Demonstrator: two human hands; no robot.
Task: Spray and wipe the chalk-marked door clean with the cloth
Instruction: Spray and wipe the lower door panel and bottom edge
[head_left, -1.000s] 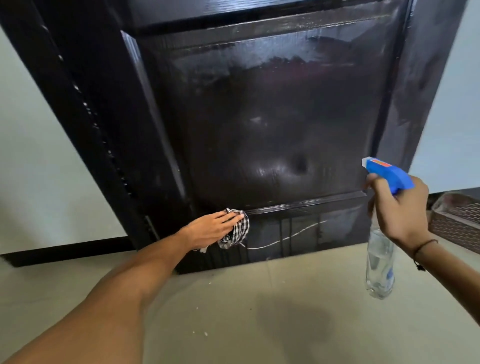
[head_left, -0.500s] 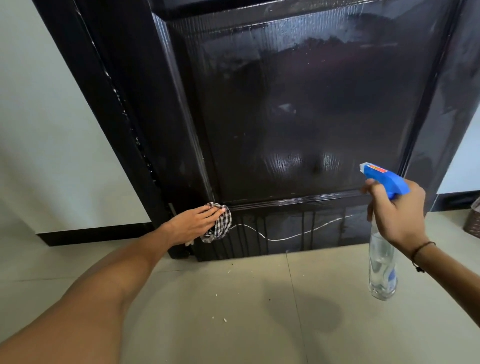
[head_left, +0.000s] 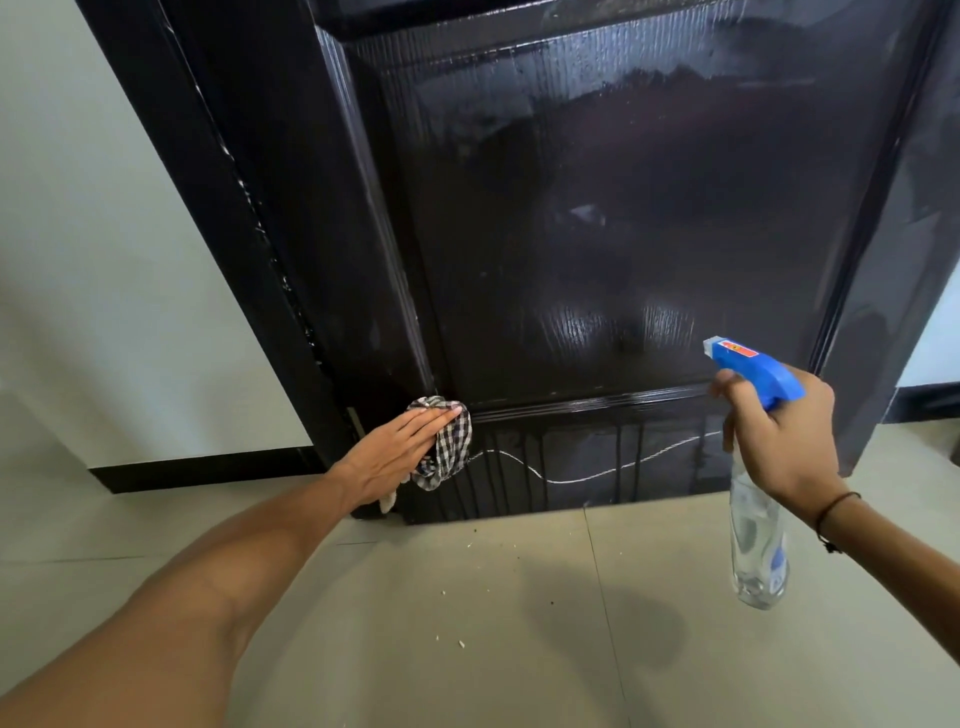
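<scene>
The glossy black door (head_left: 623, 234) fills the upper view, wet and streaked with drips. A wavy white chalk line (head_left: 582, 475) runs across its bottom rail. My left hand (head_left: 392, 457) presses a black-and-white checked cloth (head_left: 449, 447) flat against the rail's left end, fingers straight, just left of where the chalk line starts. My right hand (head_left: 774, 431) grips a clear spray bottle (head_left: 756, 540) by its blue trigger head, nozzle pointing left toward the door's lower right. A finger lies on the trigger.
The dark door frame (head_left: 249, 234) slants down the left, with a pale wall (head_left: 104, 260) and black skirting beside it. Beige floor tiles (head_left: 467, 623) carry small white crumbs near the door's foot. A dark band of skirting shows at the far right.
The cloth under my left hand has slid left along the bottom rail, uncovering more of the chalk line. The view has shifted left. My right hand keeps the bottle in much the same place.
</scene>
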